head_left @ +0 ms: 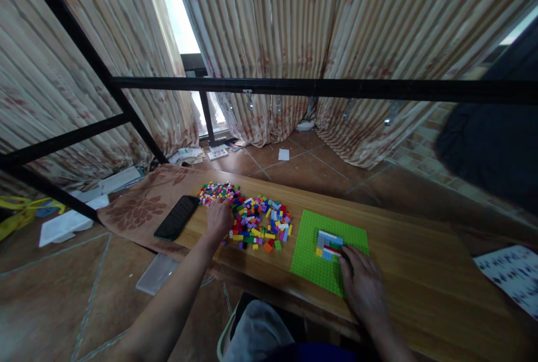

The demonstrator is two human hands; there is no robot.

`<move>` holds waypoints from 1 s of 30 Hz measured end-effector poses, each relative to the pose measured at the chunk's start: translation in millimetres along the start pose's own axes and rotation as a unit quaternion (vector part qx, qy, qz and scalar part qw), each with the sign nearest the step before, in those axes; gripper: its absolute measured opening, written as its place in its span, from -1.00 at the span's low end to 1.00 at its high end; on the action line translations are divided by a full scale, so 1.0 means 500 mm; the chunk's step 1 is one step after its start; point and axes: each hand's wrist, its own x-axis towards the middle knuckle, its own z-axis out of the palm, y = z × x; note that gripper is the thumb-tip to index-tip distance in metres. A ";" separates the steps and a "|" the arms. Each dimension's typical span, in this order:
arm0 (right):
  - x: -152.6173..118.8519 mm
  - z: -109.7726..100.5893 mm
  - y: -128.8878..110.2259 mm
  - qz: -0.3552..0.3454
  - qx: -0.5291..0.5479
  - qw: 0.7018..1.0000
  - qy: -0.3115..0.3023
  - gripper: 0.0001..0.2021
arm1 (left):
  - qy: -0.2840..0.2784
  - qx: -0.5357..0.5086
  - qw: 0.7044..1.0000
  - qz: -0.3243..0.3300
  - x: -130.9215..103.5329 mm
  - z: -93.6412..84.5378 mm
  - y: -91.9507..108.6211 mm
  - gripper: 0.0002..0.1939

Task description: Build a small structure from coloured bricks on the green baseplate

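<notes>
A green studded baseplate (309,250) lies on the wooden bench, bearing a small cluster of bricks (328,244) in light blue, white, yellow and red. My right hand (362,281) rests over the plate's right side, fingertips against the cluster's right edge; whether they pinch a brick is hidden. To the left, my left hand (219,217) reaches down between a heap of tiny colourful pieces (216,191) and a spread pile of larger mixed bricks (263,222). Its fingers are bent and mostly hidden behind the hand, so what they hold cannot be made out.
A black phone (176,218) lies left of the piles, near a brown patterned cloth (138,202). The wooden bench (412,261) runs to the right, towards a printed sheet (510,275). A black metal rail (294,86) crosses beyond the bench, before curtains.
</notes>
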 end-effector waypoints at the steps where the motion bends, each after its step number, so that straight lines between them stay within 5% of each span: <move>1: 0.001 -0.001 -0.002 0.002 -0.003 1.000 0.000 -0.57 | 0.002 -0.001 1.000 0.001 -0.001 0.000 0.000 -0.77; 9: 0.006 -0.012 -0.018 0.013 -0.001 1.000 -0.003 -0.61 | 0.033 -0.052 0.998 -0.030 -0.010 -0.045 0.006 -0.75; 13: 0.008 -0.012 -0.021 0.023 0.023 0.999 -0.003 -0.62 | 0.029 -0.160 0.986 -0.040 -0.042 -0.073 0.042 -0.79; 15: 0.009 -0.015 -0.021 0.034 0.044 0.998 -0.001 -0.62 | 0.016 -0.278 0.960 -0.019 -0.079 -0.074 0.078 -0.83; 18: 0.015 -0.031 -0.023 0.068 0.092 0.993 0.008 -0.61 | -0.030 -0.466 0.884 0.021 -0.156 -0.060 0.146 -0.84; 22: 0.020 -0.079 -0.049 0.125 0.155 0.979 0.040 -0.60 | -0.165 -0.559 0.810 0.065 -0.258 -0.032 0.231 -0.87; 26: 0.005 -0.125 -0.112 0.149 0.265 0.952 -0.026 -0.64 | -0.226 -0.538 0.809 0.067 -0.308 -0.023 0.282 -0.86; 30: -0.027 -0.128 -0.161 0.204 0.352 0.908 -0.099 -0.65 | -0.206 -0.504 0.831 0.111 -0.311 -0.036 0.307 -0.82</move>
